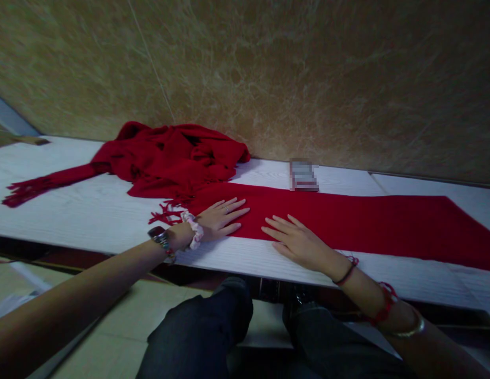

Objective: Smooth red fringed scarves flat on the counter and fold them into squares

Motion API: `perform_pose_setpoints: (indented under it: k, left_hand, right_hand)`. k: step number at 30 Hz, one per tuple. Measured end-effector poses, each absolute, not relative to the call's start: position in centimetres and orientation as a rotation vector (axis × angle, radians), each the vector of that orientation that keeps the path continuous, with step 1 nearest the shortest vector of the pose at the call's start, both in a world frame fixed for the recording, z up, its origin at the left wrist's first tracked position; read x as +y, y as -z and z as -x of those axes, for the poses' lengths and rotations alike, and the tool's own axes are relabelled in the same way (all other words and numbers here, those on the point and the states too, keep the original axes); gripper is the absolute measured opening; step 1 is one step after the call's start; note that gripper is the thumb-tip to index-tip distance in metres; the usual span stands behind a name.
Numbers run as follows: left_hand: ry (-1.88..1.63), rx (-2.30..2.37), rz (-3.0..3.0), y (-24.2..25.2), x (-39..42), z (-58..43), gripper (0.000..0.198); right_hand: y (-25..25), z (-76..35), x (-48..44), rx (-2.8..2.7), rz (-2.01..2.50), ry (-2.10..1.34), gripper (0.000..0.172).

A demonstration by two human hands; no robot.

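Note:
A long red scarf [371, 223] lies flat in a folded strip along the white bench, its fringe showing near my left wrist. My left hand [221, 217] rests palm down on the strip's left end, fingers spread. Further right, my right hand [298, 241] is also laid flat on the red cloth, fingers stretched toward the left hand. Neither hand grips anything. Behind my left hand sits a crumpled heap of red fringed cloth [169, 155], with a fringed tail reaching left. Whether heap and strip are one piece cannot be made out.
The narrow white bench [79, 210] runs along a brown marbled wall [268, 79]. A small blurred grey object [304, 175] lies between scarf and wall. A small brown item [31, 140] is at the far left. My legs are below the bench's front edge, above a tiled floor [122, 316].

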State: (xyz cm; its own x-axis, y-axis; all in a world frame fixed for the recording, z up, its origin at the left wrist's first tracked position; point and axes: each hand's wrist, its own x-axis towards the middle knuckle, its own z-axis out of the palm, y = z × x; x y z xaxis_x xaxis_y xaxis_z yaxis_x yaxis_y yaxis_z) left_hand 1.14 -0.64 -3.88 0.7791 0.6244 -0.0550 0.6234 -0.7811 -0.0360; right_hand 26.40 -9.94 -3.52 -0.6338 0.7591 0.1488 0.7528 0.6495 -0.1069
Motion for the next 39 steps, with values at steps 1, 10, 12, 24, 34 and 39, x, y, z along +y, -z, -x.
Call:
perform_pose_setpoints:
  k: [1, 10, 12, 24, 34, 39]
  left_hand:
    - [-0.099, -1.028, 2.940, 3.7, -0.6, -1.3, 0.048]
    - [-0.007, -1.046, 2.910, 3.6, 0.5, -6.2, 0.044]
    - [-0.046, -1.061, 2.925, 3.9, 0.4, -6.6, 0.045]
    - [-0.036, -1.168, 2.907, 3.4, -0.2, -6.6, 0.048]
    - [-0.025, -1.229, 2.903, 3.7, 0.0, -6.3, 0.051]
    - [-0.022, -1.367, 2.829, 2.7, 0.1, -8.4, 0.050]
  right_hand:
    - [3.5, -26.4, -10.0, -2.686, 1.247, -0.047, 0.043]
    - [3.5, -26.4, -9.9, -2.753, 1.259, -0.041, 0.046]
    - [3.2, -26.6, -9.9, -2.768, 1.256, -0.081, 0.046]
    - [3.5, -28.4, -8.5, -2.548, 1.654, -0.013, 0.050]
    - [5.1, -38.7, -10.2, -2.358, 2.002, 0.040, 0.050]
    - [4.9, -39.8, -10.0, -2.137, 2.176, 0.030, 0.052]
